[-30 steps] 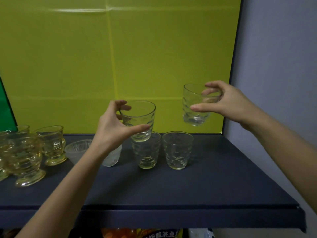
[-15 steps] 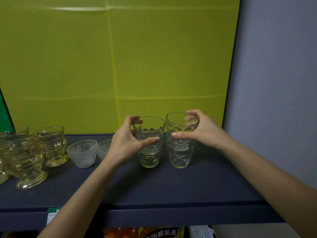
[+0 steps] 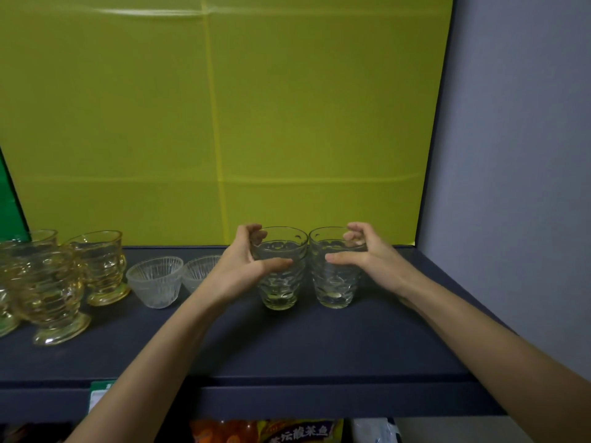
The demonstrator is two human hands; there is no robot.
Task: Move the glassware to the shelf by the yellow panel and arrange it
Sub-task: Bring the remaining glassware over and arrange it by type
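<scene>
Two clear dimpled tumbler stacks sit side by side on the dark shelf [image 3: 287,346], right in front of the yellow panel [image 3: 224,123]. Left hand [image 3: 246,266] has its grip wrapped around the left stack [image 3: 279,282], right hand [image 3: 361,257] around the right stack [image 3: 332,282]. Hard to see where each nested glass ends. The far-left amber cups [image 3: 48,282] are cut off.

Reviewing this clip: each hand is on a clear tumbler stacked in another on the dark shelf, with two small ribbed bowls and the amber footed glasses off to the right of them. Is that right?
Not quite. The head view shows the ribbed bowls and amber glasses to the left of the tumblers, not the right. The rest holds: the left hand and right hand are each on a stacked tumbler on the shelf.
</scene>
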